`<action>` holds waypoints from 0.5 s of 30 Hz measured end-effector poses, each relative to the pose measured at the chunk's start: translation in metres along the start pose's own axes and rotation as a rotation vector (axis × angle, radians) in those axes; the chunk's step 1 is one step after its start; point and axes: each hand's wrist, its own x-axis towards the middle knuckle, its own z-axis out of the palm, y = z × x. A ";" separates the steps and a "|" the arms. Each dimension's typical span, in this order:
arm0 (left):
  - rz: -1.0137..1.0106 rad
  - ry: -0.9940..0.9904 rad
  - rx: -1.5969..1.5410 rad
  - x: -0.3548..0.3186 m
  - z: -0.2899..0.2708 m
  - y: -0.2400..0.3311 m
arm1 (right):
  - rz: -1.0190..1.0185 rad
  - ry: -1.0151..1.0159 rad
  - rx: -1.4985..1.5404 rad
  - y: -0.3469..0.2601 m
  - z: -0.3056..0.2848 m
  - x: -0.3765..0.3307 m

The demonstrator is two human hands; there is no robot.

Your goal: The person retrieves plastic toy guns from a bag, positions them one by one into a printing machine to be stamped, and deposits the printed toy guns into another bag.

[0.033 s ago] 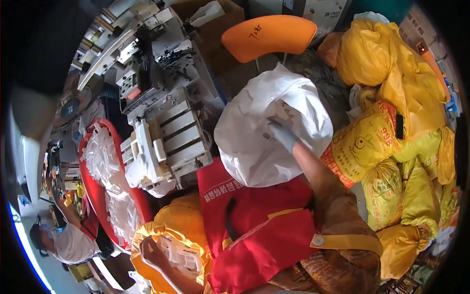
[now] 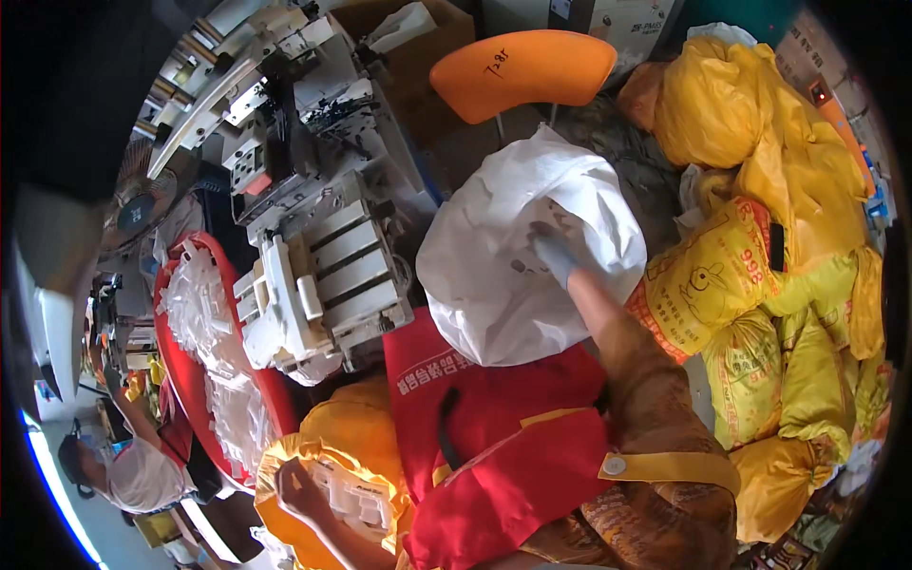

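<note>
White plastic sack (image 2: 503, 256) is propped at the red apron's (image 2: 494, 418) upper edge, its long axis and mouth seemingly tilted up-right. The gloved right hand (image 2: 554, 255) is reached forward, fingers clamped on its rim. The left hand (image 2: 299, 492) is closed on a yellow bag's (image 2: 351, 446) edge.

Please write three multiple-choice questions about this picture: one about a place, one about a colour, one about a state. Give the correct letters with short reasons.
1. Where is the right hand?
A. on the white bag
B. on the orange chair
C. in the red tray

2. What colour are the sacks piled at the right?
A. blue
B. yellow
C. black

3. What is the state of the left hand?
A. it hangs free
B. it grips the orange chair
C. it rests at the yellow bag of white parts

Answers: 1 A, the gloved hand reaches into the white bag's folds. 2 B, all are yellow. 3 C, its fingers lie on that bag.
</note>
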 end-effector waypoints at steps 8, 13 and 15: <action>0.054 -0.082 0.047 -0.002 0.004 0.035 | 0.156 0.282 -0.357 0.084 -0.005 0.177; 0.013 -0.175 -0.093 0.007 0.022 0.073 | 0.190 0.151 -0.993 0.039 0.006 0.140; 0.075 -0.195 -0.206 0.014 0.035 0.095 | 0.210 0.084 -1.063 0.014 -0.002 0.100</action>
